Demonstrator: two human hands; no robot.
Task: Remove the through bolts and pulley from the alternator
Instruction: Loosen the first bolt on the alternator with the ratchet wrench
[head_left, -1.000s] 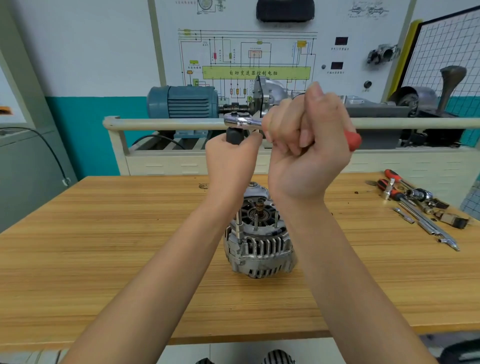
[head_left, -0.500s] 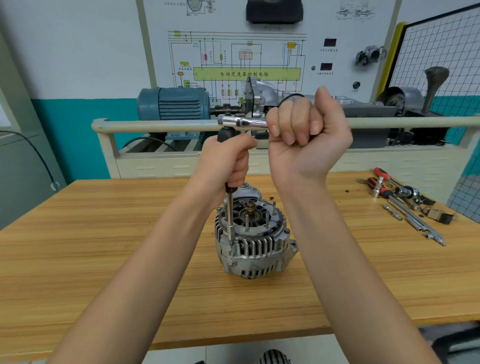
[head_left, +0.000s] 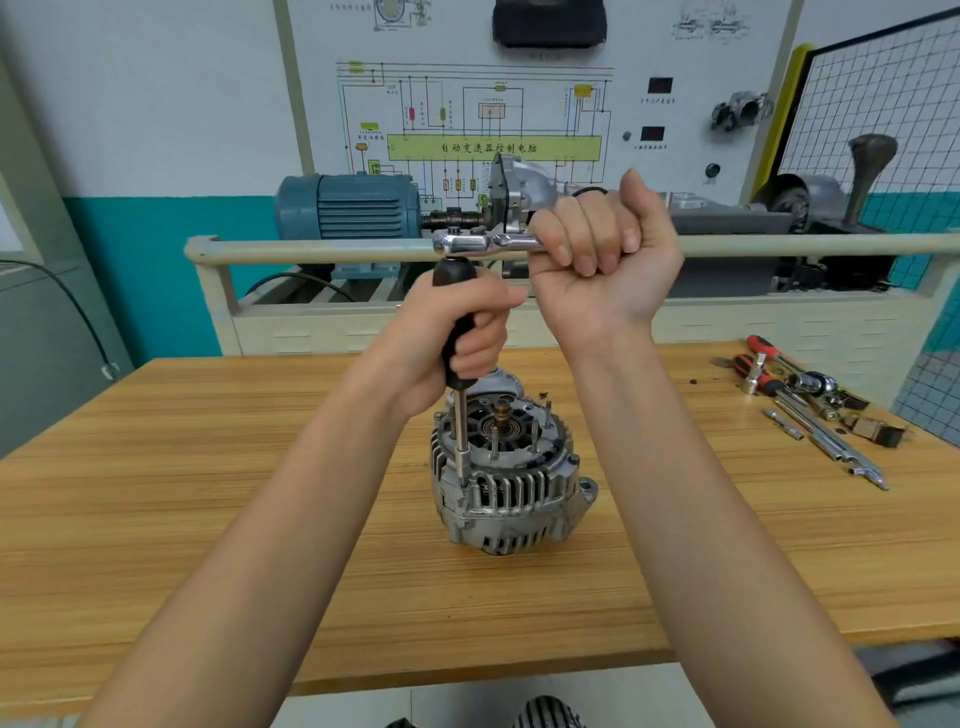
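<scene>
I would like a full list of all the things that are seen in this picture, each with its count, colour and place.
silver finned alternator: one, metal grey, standing on the table centre.
black-handled extension driver: one, black grip and steel shaft, upright on the alternator's left edge.
chrome ratchet wrench: one, silver, horizontal on top of the driver.
loose hand tools: several, red-handled and steel, at the table's right.
light wooden table: one, pale brown.
blue electric motor: one, behind the cream rail.
white wiring diagram board: one, on the back wall.
left hand: grips the driver handle.
right hand: grips the ratchet handle.
</scene>
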